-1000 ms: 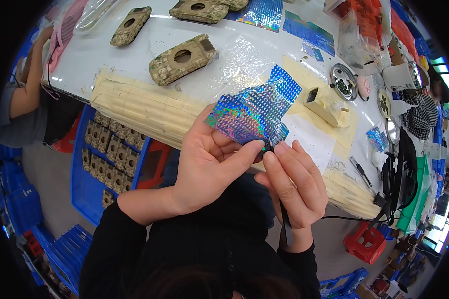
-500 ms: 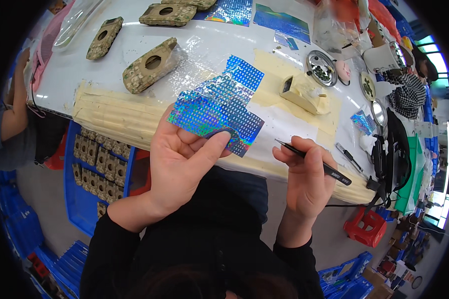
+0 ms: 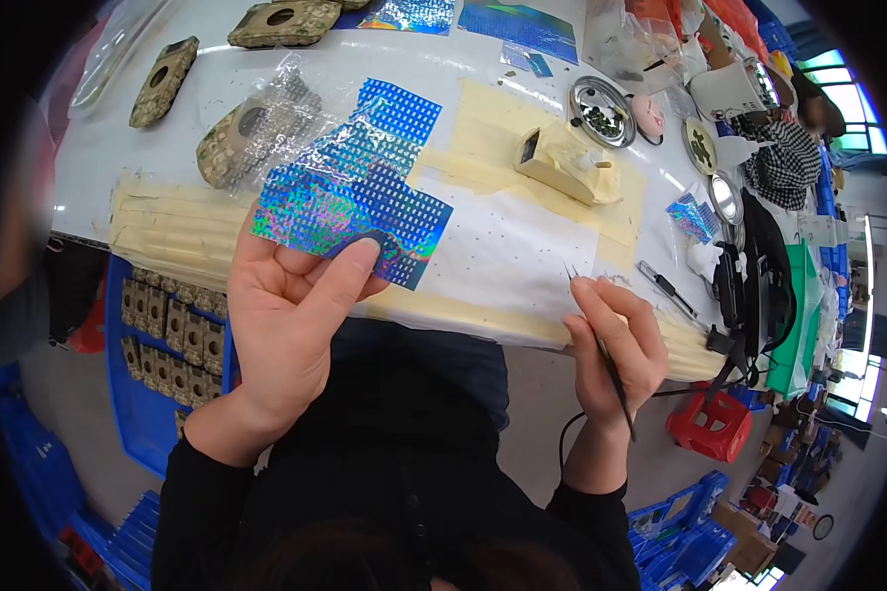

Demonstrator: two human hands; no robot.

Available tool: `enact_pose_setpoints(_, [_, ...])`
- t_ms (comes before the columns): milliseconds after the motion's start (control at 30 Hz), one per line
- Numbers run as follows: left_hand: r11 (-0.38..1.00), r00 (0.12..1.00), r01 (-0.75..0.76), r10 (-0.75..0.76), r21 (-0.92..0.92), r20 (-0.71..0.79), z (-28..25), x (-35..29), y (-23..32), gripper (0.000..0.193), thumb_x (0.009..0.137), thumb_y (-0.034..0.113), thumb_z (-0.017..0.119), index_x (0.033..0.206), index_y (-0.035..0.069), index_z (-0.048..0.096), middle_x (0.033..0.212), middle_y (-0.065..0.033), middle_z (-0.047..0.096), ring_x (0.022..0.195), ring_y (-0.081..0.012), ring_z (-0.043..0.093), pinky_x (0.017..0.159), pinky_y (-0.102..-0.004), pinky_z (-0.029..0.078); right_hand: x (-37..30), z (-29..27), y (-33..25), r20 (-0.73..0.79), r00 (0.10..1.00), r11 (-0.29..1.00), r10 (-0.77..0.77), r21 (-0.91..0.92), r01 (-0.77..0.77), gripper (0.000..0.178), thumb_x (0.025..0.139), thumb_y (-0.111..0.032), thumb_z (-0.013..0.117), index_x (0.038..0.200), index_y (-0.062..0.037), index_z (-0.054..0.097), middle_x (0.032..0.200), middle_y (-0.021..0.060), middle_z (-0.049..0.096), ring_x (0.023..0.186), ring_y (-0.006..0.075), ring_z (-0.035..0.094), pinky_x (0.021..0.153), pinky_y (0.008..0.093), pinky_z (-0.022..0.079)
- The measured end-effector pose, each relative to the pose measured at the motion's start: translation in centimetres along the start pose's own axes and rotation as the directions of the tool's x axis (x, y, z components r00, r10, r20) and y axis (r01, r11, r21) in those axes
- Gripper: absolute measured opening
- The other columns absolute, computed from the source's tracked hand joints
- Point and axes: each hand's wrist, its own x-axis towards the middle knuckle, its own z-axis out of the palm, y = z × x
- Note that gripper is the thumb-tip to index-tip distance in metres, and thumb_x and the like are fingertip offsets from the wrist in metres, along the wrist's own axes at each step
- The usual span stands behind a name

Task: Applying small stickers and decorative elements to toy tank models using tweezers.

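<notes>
1. Left hand (image 3: 291, 315) pinches a holographic blue sheet (image 3: 360, 192), held above the tabletop (image 3: 522, 246) edge.
2. Right hand (image 3: 611, 345) grips tweezers (image 3: 601, 345), tips just off the sheet.
3. Judged midway: picking appears unfinished.

White worktable (image 3: 148, 148); blue crates (image 3: 148, 414); bright window (image 3: 848, 98)
</notes>
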Motion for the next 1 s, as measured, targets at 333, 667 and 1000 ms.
enact_pose_setpoints(333, [1.0,1.0,-0.023,0.023,0.006,0.0,0.1,0.0,-0.3,0.043,0.089,-0.008,0.059,0.128,0.002,0.044,0.111,-0.0109,0.065,0.097,-0.0161,0.067,0.079,-0.0295,0.059,-1.1,-0.2,1.7,0.088,0.98,0.953,-0.178,-0.232,0.194,0.027,0.068,0.0,0.076,0.094,-0.0062,0.071,0.096,0.0107,0.069,0.089,0.0275,0.066,0.081,0.0374,0.056])
enact_pose_setpoints(667, [0.999,1.0,-0.018,0.017,0.026,0.003,0.6,-0.1,-0.5,0.039,0.09,-0.006,0.057,0.127,0.002,0.047,0.111,-0.0093,0.066,0.096,-0.0144,0.067,0.077,-0.0269,0.059,-0.1,-1.3,1.1,0.258,0.96,0.969,-0.111,-0.188,0.162,0.021,0.07,0.0,0.072,0.088,-0.0055,0.062,0.103,0.0114,0.068,0.099,0.0312,0.062,0.089,0.0442,0.051])
enact_pose_setpoints(1000, [0.998,0.996,0.064,-0.062,-0.03,0.066,0.9,-0.2,-0.2,0.048,0.088,-0.009,0.059,0.131,0.0,0.04,0.114,-0.0128,0.065,0.1,-0.0173,0.066,0.08,-0.0286,0.058,-1.2,-1.6,1.0,0.026,0.994,0.973,0.105,0.204,-0.108,0.015,0.084,-0.009,0.063,0.095,0.0009,0.064,0.103,0.0193,0.07,0.093,0.0328,0.062,0.089,0.0415,0.048])
